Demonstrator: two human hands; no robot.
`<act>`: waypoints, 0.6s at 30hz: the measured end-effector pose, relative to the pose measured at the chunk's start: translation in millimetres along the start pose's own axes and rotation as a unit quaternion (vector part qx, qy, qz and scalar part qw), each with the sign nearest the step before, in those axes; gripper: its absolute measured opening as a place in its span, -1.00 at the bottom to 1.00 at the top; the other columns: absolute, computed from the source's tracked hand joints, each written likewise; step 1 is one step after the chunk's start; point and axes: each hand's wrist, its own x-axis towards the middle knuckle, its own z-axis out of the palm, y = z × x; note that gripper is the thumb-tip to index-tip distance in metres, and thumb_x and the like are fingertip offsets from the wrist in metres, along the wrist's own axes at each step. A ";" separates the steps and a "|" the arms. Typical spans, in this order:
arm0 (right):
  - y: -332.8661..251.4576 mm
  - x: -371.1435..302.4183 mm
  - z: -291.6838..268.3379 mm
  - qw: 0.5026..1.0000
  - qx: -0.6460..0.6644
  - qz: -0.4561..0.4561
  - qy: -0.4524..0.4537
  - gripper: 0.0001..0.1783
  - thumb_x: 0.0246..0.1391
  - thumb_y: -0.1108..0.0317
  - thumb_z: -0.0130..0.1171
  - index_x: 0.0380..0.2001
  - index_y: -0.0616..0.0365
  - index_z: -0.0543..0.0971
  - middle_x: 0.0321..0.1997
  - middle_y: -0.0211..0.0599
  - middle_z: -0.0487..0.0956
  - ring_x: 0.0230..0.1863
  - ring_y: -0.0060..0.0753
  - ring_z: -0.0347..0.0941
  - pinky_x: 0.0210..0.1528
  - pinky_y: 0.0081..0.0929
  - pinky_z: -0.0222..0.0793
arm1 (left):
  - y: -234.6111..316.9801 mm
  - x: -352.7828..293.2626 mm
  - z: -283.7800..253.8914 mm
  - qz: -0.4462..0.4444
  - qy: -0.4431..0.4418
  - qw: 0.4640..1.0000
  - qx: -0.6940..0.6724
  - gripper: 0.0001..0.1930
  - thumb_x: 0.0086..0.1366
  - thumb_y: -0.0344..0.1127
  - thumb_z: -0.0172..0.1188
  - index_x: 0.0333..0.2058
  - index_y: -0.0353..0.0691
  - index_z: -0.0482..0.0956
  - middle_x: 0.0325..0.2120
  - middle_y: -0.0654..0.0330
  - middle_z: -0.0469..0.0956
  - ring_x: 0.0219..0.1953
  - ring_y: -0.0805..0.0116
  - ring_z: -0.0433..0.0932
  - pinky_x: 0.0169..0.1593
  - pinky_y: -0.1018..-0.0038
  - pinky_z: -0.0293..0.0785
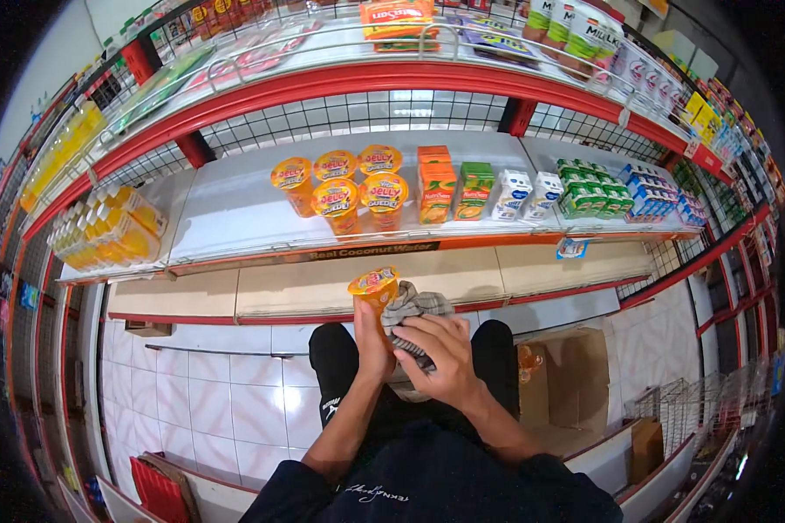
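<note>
My left hand (372, 343) is wrapped round an orange jelly cup (374, 281), its sealed lid tilted up above the fingers. Against the cup's right side, my right hand (439, 349) presses a grey checked cloth (417, 307). The cloth and fingers hide the cup's lower part. Both hands are in front of the shelf, above my knees. Several more jelly cups (335, 199) of the same kind stand grouped on the white shelf (235, 205) ahead.
Right of the cups stand orange juice cartons (436, 190), a green carton (474, 192), white cartons (513, 193) and green packs (593, 190). Yellow bottles (113, 228) fill the shelf's left end. An open cardboard box (576, 383) with orange cups inside sits by my right knee.
</note>
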 end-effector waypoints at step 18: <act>30.6 -10.6 11.7 0.932 0.147 0.308 0.122 -0.62 0.20 0.43 0.09 0.06 0.39 0.49 0.06 -0.06 0.56 0.12 -0.38 0.42 0.19 -0.43 0.25 | 1.1 -8.1 -7.7 0.111 -0.035 0.988 0.100 -0.39 0.14 -0.22 0.38 0.08 -0.31 0.28 -0.14 0.19 0.48 -0.11 0.40 0.48 0.01 0.44 0.42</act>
